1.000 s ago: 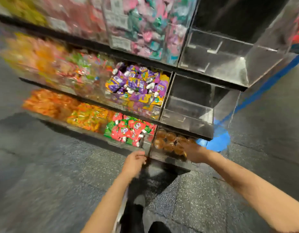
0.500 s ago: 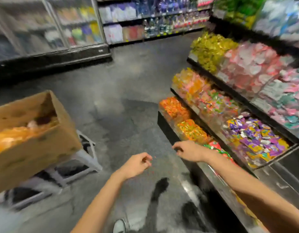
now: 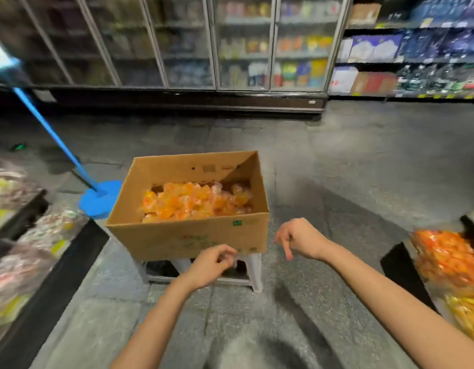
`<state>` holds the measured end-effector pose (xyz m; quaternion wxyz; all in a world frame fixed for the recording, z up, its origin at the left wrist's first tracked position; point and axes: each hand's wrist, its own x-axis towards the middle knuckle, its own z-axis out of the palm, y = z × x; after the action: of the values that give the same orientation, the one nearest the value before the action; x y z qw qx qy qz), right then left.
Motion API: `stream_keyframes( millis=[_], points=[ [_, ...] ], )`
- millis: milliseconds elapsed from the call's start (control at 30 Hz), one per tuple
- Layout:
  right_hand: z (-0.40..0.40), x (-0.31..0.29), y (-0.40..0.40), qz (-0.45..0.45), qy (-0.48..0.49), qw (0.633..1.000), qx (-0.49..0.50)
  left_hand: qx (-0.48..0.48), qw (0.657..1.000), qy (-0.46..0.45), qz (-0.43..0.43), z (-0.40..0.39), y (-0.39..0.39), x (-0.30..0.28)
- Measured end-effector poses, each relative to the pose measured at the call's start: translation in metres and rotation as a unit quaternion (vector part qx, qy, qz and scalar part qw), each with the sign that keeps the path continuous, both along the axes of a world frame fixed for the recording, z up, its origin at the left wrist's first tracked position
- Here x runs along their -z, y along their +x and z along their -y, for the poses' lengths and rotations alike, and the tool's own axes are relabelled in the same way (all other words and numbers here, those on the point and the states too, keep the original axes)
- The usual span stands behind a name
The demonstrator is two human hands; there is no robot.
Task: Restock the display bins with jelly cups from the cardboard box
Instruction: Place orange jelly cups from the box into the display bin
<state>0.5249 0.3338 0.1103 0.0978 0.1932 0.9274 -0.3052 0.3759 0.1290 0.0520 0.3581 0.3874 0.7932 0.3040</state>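
Both hands, left hand (image 3: 207,265) and right hand (image 3: 301,238), hang loose-fingered, seemingly empty, before the stool-raised cardboard box (image 3: 187,235), ready to scoop jelly cups (image 3: 195,202).

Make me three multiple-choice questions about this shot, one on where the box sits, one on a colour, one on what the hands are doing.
1. What does the cardboard box rest on?
A. a white plastic stool
B. the bare floor
C. a shelf in the cooler

2. What colour are the jelly cups in the box?
A. green
B. orange
C. purple

3. What do the left hand and the right hand hold?
A. each holds a jelly cup
B. together they lift the box
C. nothing that can be seen

Answers:
1 A: the legs of the white plastic stool show beneath the box.
2 B: the heap inside is orange.
3 C: both hang loosely curled in front of the box, touching nothing.
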Motion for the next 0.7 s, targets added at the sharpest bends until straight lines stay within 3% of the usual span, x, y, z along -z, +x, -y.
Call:
stream_keyframes(
  millis=[200, 433, 567, 700],
  points=[
    [0.001, 0.01, -0.133, 0.0, -0.001, 1.0, -0.003, -0.142, 0.99, 0.014, 0.018, 0.02, -0.122, 0.017],
    [-0.044, 0.081, -0.285, 0.125, -0.026, 0.992, -0.003, -0.273, 0.962, 0.002, -0.007, 0.0, -0.235, 0.062],
    [-0.061, 0.134, -0.361, 0.171, -0.042, 0.983, -0.049, -0.359, 0.929, -0.076, -0.046, -0.002, -0.294, 0.099],
    [-0.051, 0.175, -0.424, 0.226, 0.006, 0.963, -0.15, -0.395, 0.885, -0.22, -0.111, 0.009, -0.334, 0.126]
  ],
)
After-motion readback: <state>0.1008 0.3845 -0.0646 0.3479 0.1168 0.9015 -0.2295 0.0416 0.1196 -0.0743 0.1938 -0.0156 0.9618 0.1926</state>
